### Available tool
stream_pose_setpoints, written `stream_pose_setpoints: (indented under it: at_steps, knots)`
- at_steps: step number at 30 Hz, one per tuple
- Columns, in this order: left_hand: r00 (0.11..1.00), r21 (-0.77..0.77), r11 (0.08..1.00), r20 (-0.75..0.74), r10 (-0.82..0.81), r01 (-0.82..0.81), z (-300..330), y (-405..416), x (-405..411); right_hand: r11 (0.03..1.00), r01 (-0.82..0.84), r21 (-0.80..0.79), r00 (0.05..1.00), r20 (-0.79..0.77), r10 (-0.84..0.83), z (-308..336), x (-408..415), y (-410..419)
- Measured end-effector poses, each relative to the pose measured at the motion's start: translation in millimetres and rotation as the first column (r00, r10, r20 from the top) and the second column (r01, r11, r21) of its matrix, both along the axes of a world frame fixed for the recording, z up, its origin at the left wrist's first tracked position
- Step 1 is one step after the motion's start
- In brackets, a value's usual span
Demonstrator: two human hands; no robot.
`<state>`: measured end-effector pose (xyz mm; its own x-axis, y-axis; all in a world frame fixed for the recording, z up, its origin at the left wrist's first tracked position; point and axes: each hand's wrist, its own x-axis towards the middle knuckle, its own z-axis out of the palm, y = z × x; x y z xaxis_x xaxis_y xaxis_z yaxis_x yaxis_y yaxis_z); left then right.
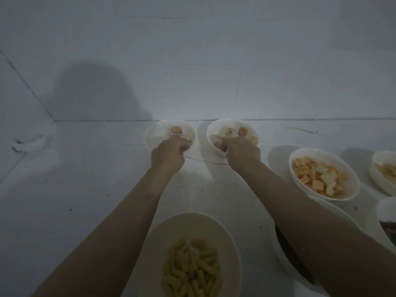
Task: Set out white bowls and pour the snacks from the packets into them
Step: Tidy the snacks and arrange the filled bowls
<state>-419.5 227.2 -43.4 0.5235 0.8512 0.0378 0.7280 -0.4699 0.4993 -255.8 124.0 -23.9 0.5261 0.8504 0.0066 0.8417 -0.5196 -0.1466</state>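
Note:
Two white bowls stand side by side against the back wall, each holding a few round tan snacks. My left hand (169, 152) reaches over the near rim of the left bowl (150, 136). Its fingers are closed on a small shiny clear packet (175, 132) with a round snack in it. My right hand (242, 151) reaches into the right bowl (211, 129), with its fingers pinched on a pale snack piece (231, 133). The dim, blurred picture hides the exact grip.
A near bowl (162, 230) holds yellow tube snacks. At the right, one bowl (300, 153) has orange and white squares. Another bowl (377, 159) sits at the right edge. A bowl (278, 249) with dark contents lies under my right forearm. White crumpled wrapping (32, 143) lies far left.

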Motion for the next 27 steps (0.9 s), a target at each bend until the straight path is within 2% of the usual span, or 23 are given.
stream_pose_setpoints:
  at_steps: [8,13,18,27]
  knots:
    - [0.991,0.139,0.99,-0.13,0.037,-0.018,6.7,-18.4,1.7,1.0,0.032,0.001,0.998,-0.052,-0.031,9.2,3.8,-16.7]
    - [0.999,0.143,0.99,0.052,-0.006,-0.002,37.6,-53.6,4.7,0.984,0.04,0.176,0.989,-0.147,-0.014,31.7,-3.5,-38.7]
    - [0.969,0.17,0.984,0.23,-0.092,0.053,71.7,-109.0,8.1,0.932,0.091,0.351,0.971,-0.239,-0.005,58.8,-8.3,-100.0]
    - [0.929,0.106,0.969,0.278,-0.242,0.221,89.3,-196.0,42.5,0.865,0.17,0.473,0.959,-0.283,-0.034,84.3,18.3,-214.8]
